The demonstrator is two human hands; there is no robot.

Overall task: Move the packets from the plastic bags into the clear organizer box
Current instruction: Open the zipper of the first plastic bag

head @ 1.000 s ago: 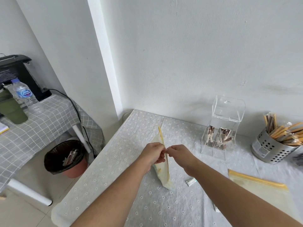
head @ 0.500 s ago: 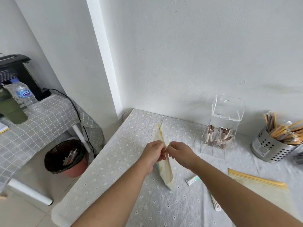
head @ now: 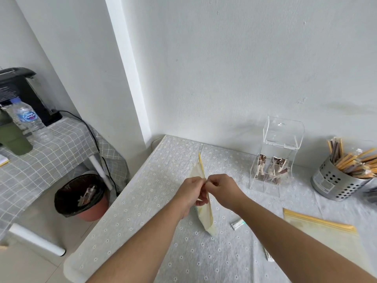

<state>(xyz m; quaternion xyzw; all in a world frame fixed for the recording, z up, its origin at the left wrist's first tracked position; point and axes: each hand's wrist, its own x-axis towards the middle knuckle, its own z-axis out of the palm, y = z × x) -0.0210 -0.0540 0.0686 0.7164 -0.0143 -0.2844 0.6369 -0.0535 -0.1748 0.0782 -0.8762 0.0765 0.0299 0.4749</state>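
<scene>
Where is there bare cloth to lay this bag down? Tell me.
Free: the far-left stretch of the table, between its left edge and the held zip bag, and the near-left cloth beside the left hand. Crowded: the right side, with the organizer box, metal caddy, flat bag and loose packet.

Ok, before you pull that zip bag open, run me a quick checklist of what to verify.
1. Left hand pinching the bag top: ok.
2. Right hand pinching the opposite side: ok.
3. Zip seal already parted: cannot tell.
4. Organizer box lid raised, compartments reachable: ok.
5. Loose packet lying on the table, not in the box: not ok.
6. Second bag clear of the hands: ok.
</scene>
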